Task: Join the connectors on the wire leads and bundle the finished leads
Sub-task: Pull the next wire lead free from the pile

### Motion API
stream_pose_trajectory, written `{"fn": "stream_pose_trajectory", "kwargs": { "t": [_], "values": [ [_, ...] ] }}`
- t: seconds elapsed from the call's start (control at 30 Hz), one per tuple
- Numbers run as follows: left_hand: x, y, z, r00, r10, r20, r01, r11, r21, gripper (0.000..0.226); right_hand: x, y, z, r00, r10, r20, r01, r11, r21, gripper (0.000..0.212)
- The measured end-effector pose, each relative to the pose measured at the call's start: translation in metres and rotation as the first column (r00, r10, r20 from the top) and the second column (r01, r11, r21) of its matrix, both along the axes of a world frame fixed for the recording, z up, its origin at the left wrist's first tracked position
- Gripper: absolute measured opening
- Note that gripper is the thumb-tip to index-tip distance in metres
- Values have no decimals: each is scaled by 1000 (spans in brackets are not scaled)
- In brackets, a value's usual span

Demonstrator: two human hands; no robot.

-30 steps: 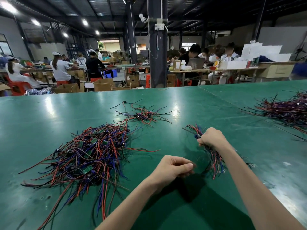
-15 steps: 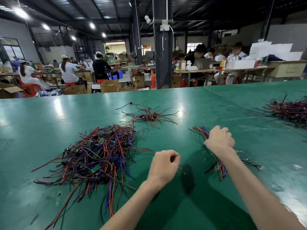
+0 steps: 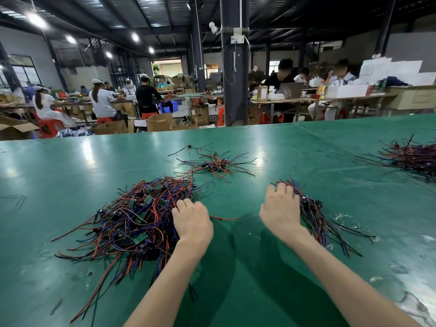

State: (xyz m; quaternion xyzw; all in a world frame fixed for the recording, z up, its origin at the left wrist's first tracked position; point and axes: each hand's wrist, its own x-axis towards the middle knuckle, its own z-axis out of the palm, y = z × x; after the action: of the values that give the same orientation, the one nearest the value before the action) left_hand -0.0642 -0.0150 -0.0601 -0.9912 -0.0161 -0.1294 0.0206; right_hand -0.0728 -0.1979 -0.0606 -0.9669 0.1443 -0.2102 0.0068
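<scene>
The left hand (image 3: 192, 223) dips curled fingers (image 3: 181, 204) into the big pile of leads (image 3: 132, 220); I cannot tell if it holds one. The right hand (image 3: 280, 208) rests flat, fingers loose, on the bundle (image 3: 316, 215). Brown boxes (image 3: 159, 121) stand behind the table (image 3: 70, 166), insides hidden.

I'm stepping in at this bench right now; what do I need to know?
Left hand: reaches into the big loose pile; any grip is hidden.
Right hand: lies flat on the gathered leads.
A small pile lies farther back, a far pile at the right of the green table.
Done: one gathered lot, no tie seen.
Left: apparently the big loose pile.
</scene>
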Motion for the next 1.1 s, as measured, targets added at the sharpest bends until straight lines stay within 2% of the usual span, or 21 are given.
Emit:
{"fn": "stream_pose_trajectory", "kwargs": {
  "t": [0.13,0.27,0.57,0.7,0.77,0.9,1.1],
  "values": [
    [1,2,3,999,5,37,-4,1000,-18,31,-2,30,-21,982,185,-46,-182,982,51,26],
    [3,7,0,1000,12,-15,-11,999,45,29,-3,36,-30,967,252,-41,-247,964,101,22],
    [12,18,-1,980,21,200,-3,996,-88,23,-1,28,-27,970,239,51,-243,926,288,23],
    [14,17,3,950,30,311,17,989,-146,35,0,23,-24,976,195,100,-219,899,381,25],
    [14,18,3,965,31,261,1,993,-121,37,1,21,-24,976,187,112,-217,883,416,25],
    [11,19,0,997,37,74,-37,999,-12,24,1,19,-25,976,190,102,-216,865,453,24],
    [13,22,0,987,21,160,-16,999,-30,15,1,18,-25,979,168,112,-201,845,495,25]
  ]
}}
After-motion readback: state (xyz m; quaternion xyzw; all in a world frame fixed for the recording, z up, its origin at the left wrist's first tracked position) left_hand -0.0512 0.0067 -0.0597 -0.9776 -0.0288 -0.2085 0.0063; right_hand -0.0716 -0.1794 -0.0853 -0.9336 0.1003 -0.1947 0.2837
